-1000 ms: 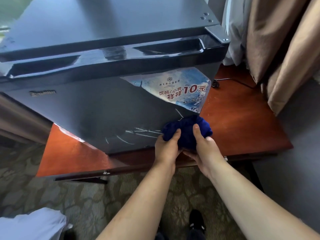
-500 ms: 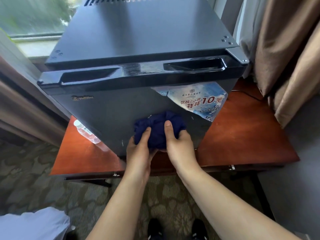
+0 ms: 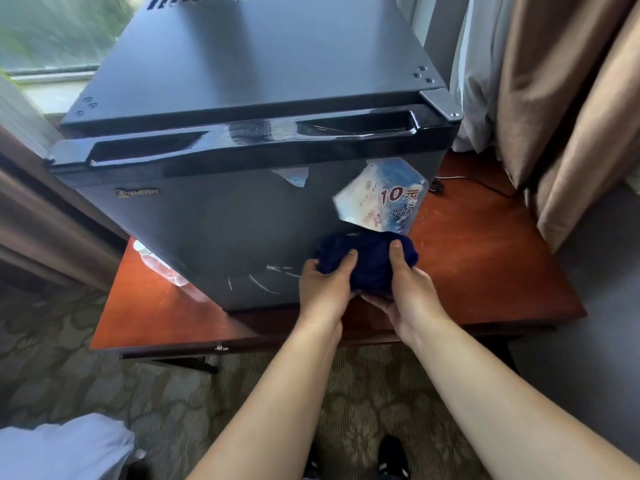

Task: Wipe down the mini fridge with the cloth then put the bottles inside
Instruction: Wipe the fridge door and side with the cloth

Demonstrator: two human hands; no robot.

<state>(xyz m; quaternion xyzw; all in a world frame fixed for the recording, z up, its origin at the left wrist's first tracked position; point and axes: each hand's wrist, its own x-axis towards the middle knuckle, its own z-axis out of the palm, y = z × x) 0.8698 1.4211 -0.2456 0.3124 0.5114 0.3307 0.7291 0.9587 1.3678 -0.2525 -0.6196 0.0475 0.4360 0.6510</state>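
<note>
A black mini fridge [image 3: 221, 216] stands with its door shut on a reddish wooden table [image 3: 485, 271]. Both hands press a bunched dark blue cloth [image 3: 367, 261] against the lower right of the door. My left hand [image 3: 325, 289] grips the cloth's left side, my right hand [image 3: 408, 289] its right side. Just above the cloth, a blue and white price sticker [image 3: 381, 202] is partly peeled and folded over. Clear plastic bottles [image 3: 162, 268] lie on the table at the fridge's left, mostly hidden behind it.
Beige curtains [image 3: 561, 116] hang at the right, and a black cable [image 3: 478, 185] runs across the table behind the fridge. A window [image 3: 52, 36] is at the back left. White fabric [image 3: 62, 448] lies at the lower left on the patterned carpet [image 3: 69, 375].
The cloth and both hands have swept from the door's lower middle back to the lower right. The sticker has peeled and folded over. The view has shifted.
</note>
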